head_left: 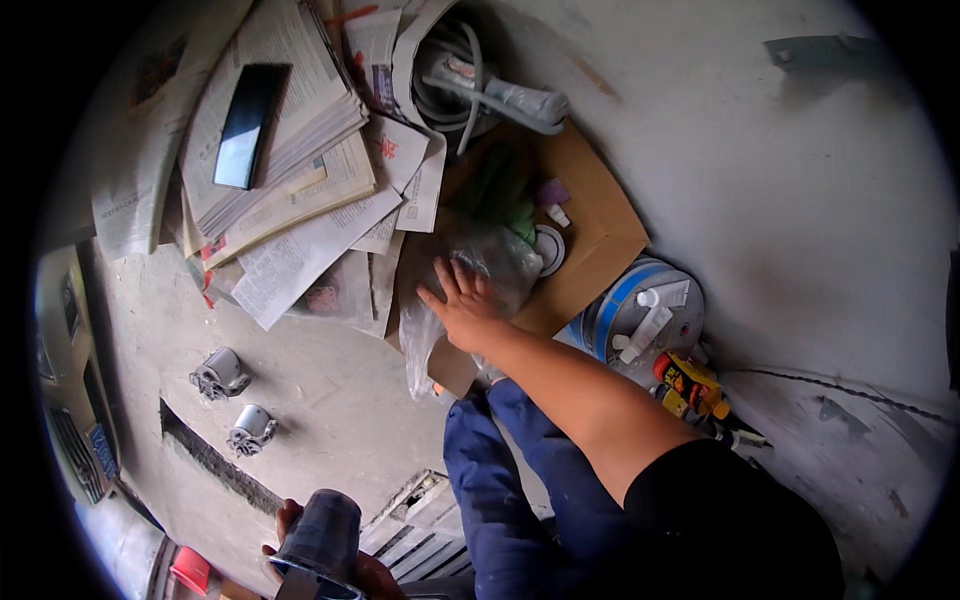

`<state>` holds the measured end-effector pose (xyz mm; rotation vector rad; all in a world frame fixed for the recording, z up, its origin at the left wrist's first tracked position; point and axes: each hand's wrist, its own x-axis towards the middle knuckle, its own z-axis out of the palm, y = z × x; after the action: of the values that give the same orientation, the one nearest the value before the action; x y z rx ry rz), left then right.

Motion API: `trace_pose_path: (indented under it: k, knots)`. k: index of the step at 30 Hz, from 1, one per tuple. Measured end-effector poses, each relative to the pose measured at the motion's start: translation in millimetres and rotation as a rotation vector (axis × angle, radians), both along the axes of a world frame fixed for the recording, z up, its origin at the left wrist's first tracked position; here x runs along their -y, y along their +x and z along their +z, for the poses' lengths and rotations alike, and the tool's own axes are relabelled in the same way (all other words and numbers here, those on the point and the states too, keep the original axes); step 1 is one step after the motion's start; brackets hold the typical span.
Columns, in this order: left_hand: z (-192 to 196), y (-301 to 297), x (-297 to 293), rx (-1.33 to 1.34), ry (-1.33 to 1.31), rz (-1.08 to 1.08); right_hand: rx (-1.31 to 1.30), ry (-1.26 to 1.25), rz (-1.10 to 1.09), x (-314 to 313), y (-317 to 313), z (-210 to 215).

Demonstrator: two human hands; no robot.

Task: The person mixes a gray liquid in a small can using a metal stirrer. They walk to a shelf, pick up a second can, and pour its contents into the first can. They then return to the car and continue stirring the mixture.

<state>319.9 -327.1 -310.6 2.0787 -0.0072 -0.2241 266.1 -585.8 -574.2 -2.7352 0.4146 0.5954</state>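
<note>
- We see the right hand (462, 305) stretched forward with its palm down on a clear plastic bag (480, 265); its fingers are spread apart and lie flat on the film, gripping nothing.
- The clear plastic bag lies crumpled on a sheet of brown cardboard (600, 225), just in front of the person's blue trouser knees (500, 470).
- We see the left hand (325, 560) at the lower edge of the view, its fingers wrapped round a dark cylindrical part (325, 530) held upright.
- Beside the bag on the cardboard rest a small white round lid (548, 248) and green items that are too blurred to identify.
- A stack of newspapers (290, 150) lies to the left of the cardboard, with a black phone (250, 125) resting on top.
- Two small grey metal fittings (235, 400) sit on the concrete floor, well apart from both hands.
- A round tin with a blue band (640, 315) stands just right of the cardboard, carrying white tubes; a yellow and red container (690, 385) stands beside it.
</note>
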Motion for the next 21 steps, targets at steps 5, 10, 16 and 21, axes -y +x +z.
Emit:
trace_pose_path:
  k: [5, 10, 16, 21]
  knots:
    - [-23, 0, -4, 0.104, 0.146, -0.213, -0.477, 0.107, -0.013, 21, -20, -66]
    - [-35, -1, -25, 0.017, 0.141, -0.144, -0.399, -0.092, -0.048, 136, -58, -44]
    - [-37, -2, -15, 0.031, -0.04, -0.061, -0.342, -0.186, -0.162, 223, -59, 33]
    - [-39, -1, -22, 0.024, -0.041, -0.043, -0.388, -0.108, -0.181, 205, -54, 93]
